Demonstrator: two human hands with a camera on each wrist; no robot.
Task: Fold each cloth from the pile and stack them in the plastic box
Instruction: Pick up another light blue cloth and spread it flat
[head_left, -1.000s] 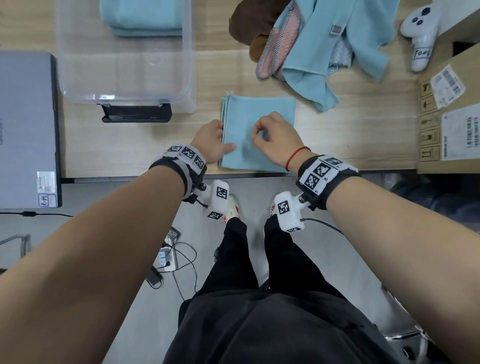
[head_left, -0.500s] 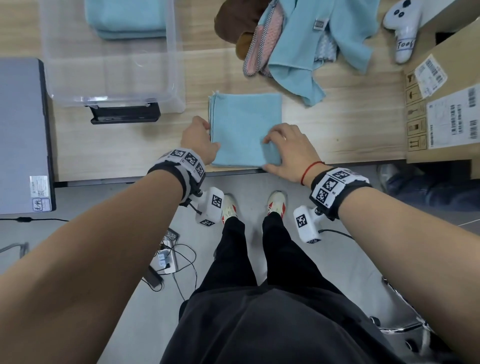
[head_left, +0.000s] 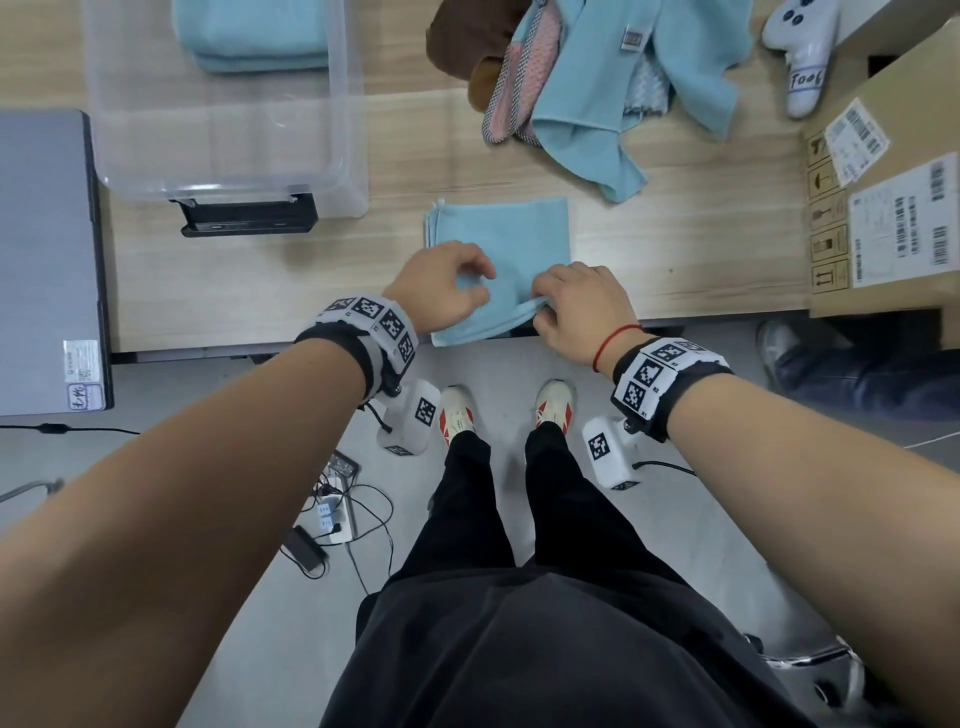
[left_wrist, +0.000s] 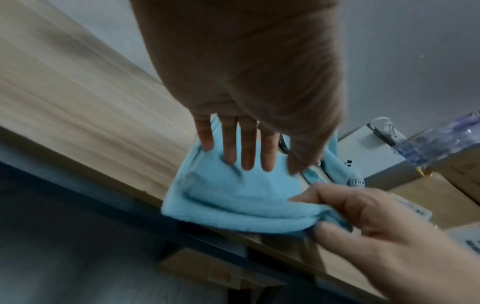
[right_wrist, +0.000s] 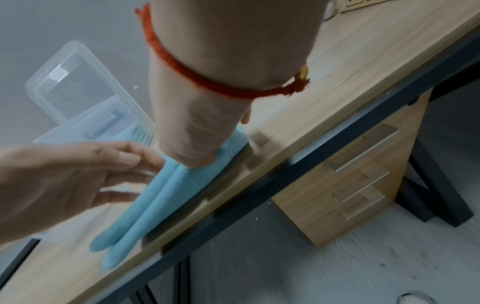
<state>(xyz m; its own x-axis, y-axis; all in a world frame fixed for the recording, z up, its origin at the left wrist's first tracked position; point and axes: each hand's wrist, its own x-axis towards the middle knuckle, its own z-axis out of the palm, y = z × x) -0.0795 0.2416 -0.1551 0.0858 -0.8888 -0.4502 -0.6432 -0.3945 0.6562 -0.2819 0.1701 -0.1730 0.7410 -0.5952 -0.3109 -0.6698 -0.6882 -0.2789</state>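
Far left on the worktop (head_left: 322, 270) I see a closed grey laptop (head_left: 44, 260), then the plastic box (head_left: 343, 130) with folded blue cloths (head_left: 254, 36) already inside. My left hand (head_left: 441, 288) lies on the folded blue cloth (head_left: 514, 244) near the front edge, fingers (left_wrist: 246, 148) straight and spread. My right hand (head_left: 576, 306) pinches the cloth's near right corner, lifting it slightly. Behind sits the unfolded pile (head_left: 587, 78), and a cardboard box (head_left: 893, 208) at far right.
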